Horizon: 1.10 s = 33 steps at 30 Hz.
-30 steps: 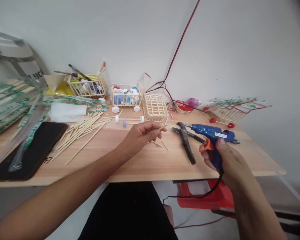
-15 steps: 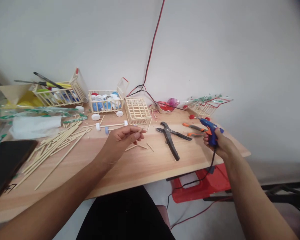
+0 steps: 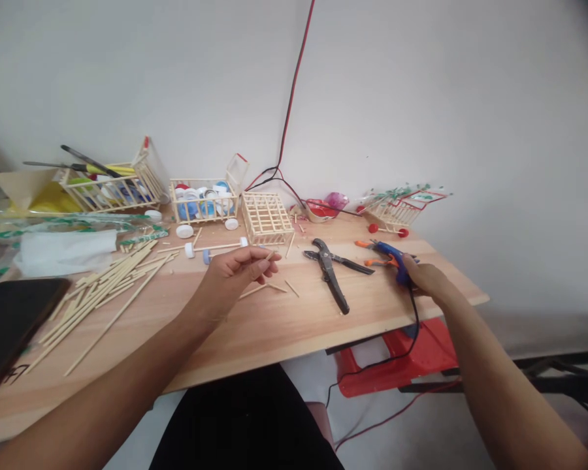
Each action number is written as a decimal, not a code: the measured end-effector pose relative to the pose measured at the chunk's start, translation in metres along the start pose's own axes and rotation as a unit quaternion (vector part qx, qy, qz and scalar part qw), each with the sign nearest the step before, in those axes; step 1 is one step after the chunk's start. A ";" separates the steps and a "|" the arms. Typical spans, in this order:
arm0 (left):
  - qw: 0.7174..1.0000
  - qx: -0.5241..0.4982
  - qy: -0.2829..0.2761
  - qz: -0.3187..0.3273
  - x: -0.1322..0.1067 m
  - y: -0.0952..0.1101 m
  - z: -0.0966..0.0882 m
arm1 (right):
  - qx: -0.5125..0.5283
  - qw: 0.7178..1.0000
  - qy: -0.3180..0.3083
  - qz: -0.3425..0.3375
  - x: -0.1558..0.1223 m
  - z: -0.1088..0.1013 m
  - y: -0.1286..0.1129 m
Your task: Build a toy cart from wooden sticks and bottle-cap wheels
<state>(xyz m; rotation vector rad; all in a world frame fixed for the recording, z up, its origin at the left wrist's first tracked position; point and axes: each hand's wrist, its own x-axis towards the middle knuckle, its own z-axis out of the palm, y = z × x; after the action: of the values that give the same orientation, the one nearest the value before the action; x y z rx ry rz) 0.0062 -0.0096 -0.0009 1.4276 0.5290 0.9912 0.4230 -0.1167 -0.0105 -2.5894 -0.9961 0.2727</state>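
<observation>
My left hand (image 3: 235,274) hovers over the middle of the wooden table (image 3: 274,326), fingers pinched on a short wooden stick (image 3: 269,256). Just behind it stands a small stick-built cage (image 3: 267,219). My right hand (image 3: 421,277) rests low at the table's right side, closed round the handle of a blue glue gun (image 3: 391,256) that lies on the tabletop. Black pliers (image 3: 330,271) lie between my two hands. A few short stick pieces (image 3: 274,287) lie under my left hand.
A pile of long wooden sticks (image 3: 108,287) spreads at the left beside a black phone (image 3: 10,320). Stick carts with bottle caps (image 3: 203,199) line the wall, another cart (image 3: 396,212) at far right. Red and black cables (image 3: 294,98) climb the wall. A red stool (image 3: 402,365) stands under the table.
My right hand has carried the glue gun away from me and lowered it onto the table at the right. The view has swung right. My left hand keeps its pinch on the stick.
</observation>
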 end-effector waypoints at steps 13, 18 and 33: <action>1.000 -0.011 0.018 -0.019 0.000 0.002 -0.001 | -0.201 0.978 -0.017 0.045 -0.028 -0.004 -0.001; 0.999 -0.018 0.017 -0.024 0.001 0.000 -0.002 | -0.208 0.974 0.035 0.078 -0.038 -0.012 -0.004; 0.998 0.019 0.042 -0.039 0.000 -0.001 -0.006 | 0.030 0.925 -0.024 -0.378 -0.147 0.052 -0.133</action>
<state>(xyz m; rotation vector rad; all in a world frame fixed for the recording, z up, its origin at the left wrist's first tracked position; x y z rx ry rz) 0.0015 -0.0058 -0.0023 1.3925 0.6636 0.9869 0.2186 -0.1110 0.0016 -1.9521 -1.8608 0.1522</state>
